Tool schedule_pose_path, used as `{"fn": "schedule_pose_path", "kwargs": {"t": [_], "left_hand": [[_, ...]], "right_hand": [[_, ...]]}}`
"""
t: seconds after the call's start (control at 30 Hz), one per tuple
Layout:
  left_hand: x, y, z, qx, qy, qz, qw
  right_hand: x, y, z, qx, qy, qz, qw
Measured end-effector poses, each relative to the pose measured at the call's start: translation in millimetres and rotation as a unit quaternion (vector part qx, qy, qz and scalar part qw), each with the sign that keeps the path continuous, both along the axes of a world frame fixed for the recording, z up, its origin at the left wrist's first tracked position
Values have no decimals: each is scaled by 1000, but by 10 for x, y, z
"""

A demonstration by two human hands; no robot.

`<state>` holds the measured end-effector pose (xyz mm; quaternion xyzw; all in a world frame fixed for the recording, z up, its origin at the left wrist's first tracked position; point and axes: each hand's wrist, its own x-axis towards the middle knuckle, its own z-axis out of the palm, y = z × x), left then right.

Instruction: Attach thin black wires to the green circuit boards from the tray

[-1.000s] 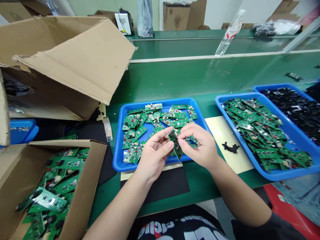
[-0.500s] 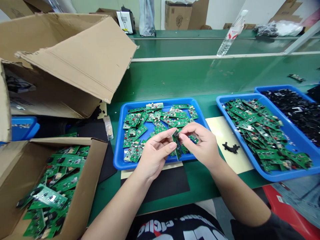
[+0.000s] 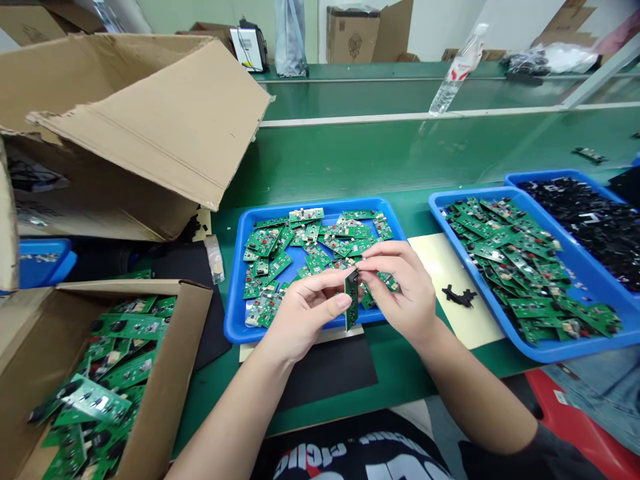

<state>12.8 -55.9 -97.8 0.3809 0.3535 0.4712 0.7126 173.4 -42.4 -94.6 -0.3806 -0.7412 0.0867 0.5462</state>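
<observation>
While holding a circuit board (image 3: pixel 351 307) on end between the thumb and fingers of the left hand (image 3: pixel 307 308), touches its top end with the bunched fingertips of the right hand (image 3: pixel 404 283). Has both hands close together, meeting at this one board just over the near side of the middle blue tray (image 3: pixel 236 283). Cannot tell, with fingers and dark components overlapping, whether to call the right pinch a grip on the board itself or on some small piece.

Judging by this pose, looks to be at the fine handwork step: steadying with the left, fitting or adjusting at the top end with the right. Next, probably calls for a firm left pinch along the edges, clear of the components, and for light, straight pressure from the right fingertips. Would risk twisting the board out of the left hold by pushing sideways. Calls also for a look at the top end before letting go.

Has more boards lying loose in the middle blue tray, others heaped in the right blue tray (image 3: pixel 550 356), and a black notched piece (image 3: pixel 459 297) between the two, on a cream sheet (image 3: pixel 463 328).
</observation>
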Motion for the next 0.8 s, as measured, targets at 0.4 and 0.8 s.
{"fn": "schedule_pose_path", "kwargs": {"t": [0.4, 0.8], "left_hand": [[28, 6, -33, 138, 41, 39, 989], [15, 0, -92, 339, 222, 104, 908]], "right_hand": [[77, -1, -22, -147, 129, 34, 980], [33, -27, 24, -151, 127, 87, 976]]}}
